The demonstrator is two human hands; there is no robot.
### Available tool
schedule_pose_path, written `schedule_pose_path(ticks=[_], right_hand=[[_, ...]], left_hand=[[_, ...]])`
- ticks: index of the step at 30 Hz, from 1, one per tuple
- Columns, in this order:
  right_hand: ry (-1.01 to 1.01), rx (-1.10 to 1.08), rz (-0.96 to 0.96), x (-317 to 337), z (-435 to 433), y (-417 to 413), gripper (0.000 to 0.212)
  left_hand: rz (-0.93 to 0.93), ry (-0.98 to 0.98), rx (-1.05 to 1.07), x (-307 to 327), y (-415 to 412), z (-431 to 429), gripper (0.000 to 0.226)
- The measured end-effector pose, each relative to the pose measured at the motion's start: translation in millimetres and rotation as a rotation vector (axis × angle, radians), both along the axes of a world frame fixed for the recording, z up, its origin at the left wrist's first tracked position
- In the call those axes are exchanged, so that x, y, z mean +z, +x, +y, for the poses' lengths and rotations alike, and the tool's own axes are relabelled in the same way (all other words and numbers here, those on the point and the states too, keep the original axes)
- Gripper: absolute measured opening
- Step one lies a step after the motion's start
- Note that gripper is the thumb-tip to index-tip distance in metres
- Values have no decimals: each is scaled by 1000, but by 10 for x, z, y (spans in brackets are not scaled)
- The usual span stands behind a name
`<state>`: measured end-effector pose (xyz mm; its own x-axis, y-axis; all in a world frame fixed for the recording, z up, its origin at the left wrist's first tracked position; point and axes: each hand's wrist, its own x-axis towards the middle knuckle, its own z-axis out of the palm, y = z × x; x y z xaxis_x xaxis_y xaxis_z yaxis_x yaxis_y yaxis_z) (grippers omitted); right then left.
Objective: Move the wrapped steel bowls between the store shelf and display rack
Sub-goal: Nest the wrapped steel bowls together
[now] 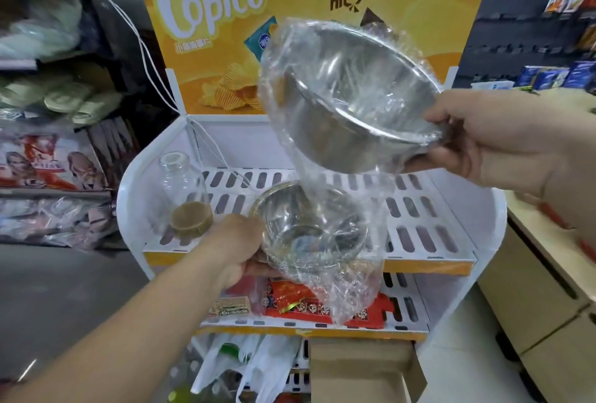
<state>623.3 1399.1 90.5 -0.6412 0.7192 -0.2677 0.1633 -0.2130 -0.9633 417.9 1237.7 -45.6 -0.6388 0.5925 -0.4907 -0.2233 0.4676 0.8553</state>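
My right hand (503,141) grips the rim of a large steel bowl (342,102) wrapped in clear plastic film and holds it tilted in the air above the display rack. My left hand (238,244) holds a smaller wrapped steel bowl (309,228) by its left rim, at the front edge of the rack's top shelf (419,218). Loose film hangs down from this bowl over the shelf below.
A glass bottle (185,196) with a little brown liquid stands on the top shelf's left side. Red snack packs (300,299) lie on the second shelf, plastic bags and a cardboard box (361,370) lower down. A store shelf (48,112) with goods is at left, a wooden counter (548,273) at right.
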Motion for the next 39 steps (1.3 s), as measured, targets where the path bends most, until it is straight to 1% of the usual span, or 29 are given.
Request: schedule_pose_path(ticks=[3,5,9,12,14,16,17,19,20,21,23,24,25,26,27,29,30,33,36,39], right_hand=[[-14,62,-66,-162,-75,-139,26],[-51,92,-130,-369,-73,-234,31],[-69,96,-223,-693,-16,-347,34],[-62,88,-263,-800,17,-371,33],[-52,81,-281,-841,27,-379,32],[-41,77,-300,-884,23,-383,31],[-41,77,-310,-900,14,-386,30],[-39,93,-332,-927,-2,-397,29],[-35,102,-344,-936,-9,-406,29],[-31,107,-355,-932,-19,-415,28],[-29,108,-359,-927,-24,-435,26],[-26,109,-358,-927,-16,-443,26],[-22,107,-361,-927,-12,-447,26],[-18,107,-364,-929,-10,-453,26],[-13,109,-365,-933,-10,-457,26],[-4,120,-362,-939,-8,-461,26],[-6,125,-359,-939,-12,-461,26],[4,138,-356,-945,-8,-455,26],[54,159,-405,-940,5,-456,26],[166,209,-509,-912,11,-447,27]], left_hand=[[5,9,18,-42,-7,8,37],[9,24,10,-61,-2,3,36],[-7,68,-68,-79,-8,-16,30],[-30,125,-99,-88,-13,-52,24],[-64,156,-105,-87,-19,-69,26],[-99,172,-111,-104,-39,-88,36],[-117,179,-92,-96,-45,-113,45],[-262,217,-54,-68,-70,-155,73],[-351,257,-18,-21,-71,-168,83],[-372,284,36,25,-83,-182,85],[-262,304,85,120,-163,-204,85],[-185,304,66,157,-203,-203,94],[-105,279,46,190,-220,-201,108],[-28,250,6,216,-211,-192,116],[51,218,-54,255,-165,-180,113],[147,147,-145,265,-69,-126,93],[172,138,-163,223,-49,-86,85],[186,199,-198,166,-15,-23,60],[184,211,-192,107,-42,-2,56],[209,201,-197,62,-55,-3,48]])
